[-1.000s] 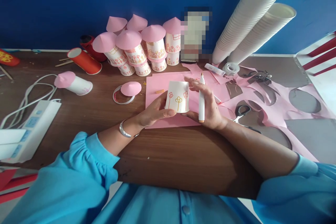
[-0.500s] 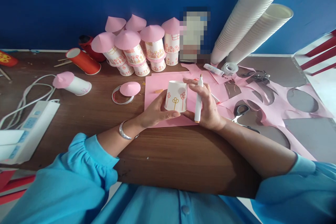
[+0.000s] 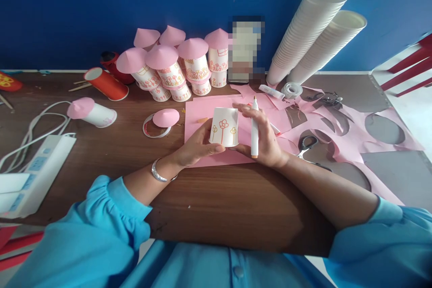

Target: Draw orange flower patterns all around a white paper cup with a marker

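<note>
A white paper cup [image 3: 221, 137], upside down and drawn with red and yellow flowers, is gripped at its lower left by my left hand [image 3: 197, 144]. My right hand [image 3: 270, 144] holds a white marker [image 3: 254, 130], its tip pointing up and bare. The right thumb and fingertips are also at the cup's right side. Beneath both hands lies pink paper [image 3: 195, 110]. An orange cap-like piece [image 3: 203, 120] rests on that paper, left of the cup.
Several pink-roofed cup towers [image 3: 194, 60] stand at the back. Two tall stacks of paper cups [image 3: 307, 27] lean on the wall. Scissors [image 3: 307, 144] and cut pink scraps [image 3: 354, 132] lie right; a power strip [image 3: 43, 171], a tape roll [image 3: 148, 130] and a red cup [image 3: 108, 84] lie left.
The cup has turned in my hands, so a different red flower now faces me with yellow ones at its sides. The marker stays in my right hand.
</note>
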Available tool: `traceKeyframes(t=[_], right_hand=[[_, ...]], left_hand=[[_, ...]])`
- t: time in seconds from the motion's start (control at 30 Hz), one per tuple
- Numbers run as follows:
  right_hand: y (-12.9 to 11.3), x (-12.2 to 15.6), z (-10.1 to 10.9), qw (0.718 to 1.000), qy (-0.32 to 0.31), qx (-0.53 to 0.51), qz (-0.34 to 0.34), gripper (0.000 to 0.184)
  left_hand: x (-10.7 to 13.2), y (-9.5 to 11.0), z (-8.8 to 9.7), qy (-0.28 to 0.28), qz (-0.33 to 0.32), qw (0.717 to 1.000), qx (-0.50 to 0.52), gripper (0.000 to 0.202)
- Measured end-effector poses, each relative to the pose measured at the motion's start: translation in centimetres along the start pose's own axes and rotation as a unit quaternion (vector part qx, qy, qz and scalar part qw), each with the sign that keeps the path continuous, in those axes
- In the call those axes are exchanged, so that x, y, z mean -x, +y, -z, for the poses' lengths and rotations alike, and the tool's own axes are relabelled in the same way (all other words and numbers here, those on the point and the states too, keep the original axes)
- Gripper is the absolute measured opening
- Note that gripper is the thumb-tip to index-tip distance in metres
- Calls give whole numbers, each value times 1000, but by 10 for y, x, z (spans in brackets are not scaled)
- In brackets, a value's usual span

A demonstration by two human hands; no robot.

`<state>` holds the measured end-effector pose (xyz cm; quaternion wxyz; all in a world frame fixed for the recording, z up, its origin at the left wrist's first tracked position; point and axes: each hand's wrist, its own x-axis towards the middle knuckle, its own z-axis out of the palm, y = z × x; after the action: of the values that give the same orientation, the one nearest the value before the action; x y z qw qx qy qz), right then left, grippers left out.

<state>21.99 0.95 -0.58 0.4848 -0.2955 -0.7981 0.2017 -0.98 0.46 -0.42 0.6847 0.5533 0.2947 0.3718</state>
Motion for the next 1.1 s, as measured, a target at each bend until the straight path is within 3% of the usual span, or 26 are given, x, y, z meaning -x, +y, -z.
traceKeyframes(t=[0.27,0.53,0.67,0.83,1.1], right_hand=[[0,1,-2,1000,-18,-5,11,82],[3,6,-7,996,-11,-54,-70,86],[2,7,-7,995,-19,-30,-97,84],[3,7,-9,994,-24,-29,-103,77],[-7,8,-10,996,-32,16,-87,71]], left_hand=[[0,4,-6,56,-32,995,-73,72],[0,7,-7,141,-51,988,-42,70],[-2,3,-5,130,-53,990,11,71],[-4,1,-2,79,-46,991,101,68],[-6,3,1,68,-36,988,137,59]])
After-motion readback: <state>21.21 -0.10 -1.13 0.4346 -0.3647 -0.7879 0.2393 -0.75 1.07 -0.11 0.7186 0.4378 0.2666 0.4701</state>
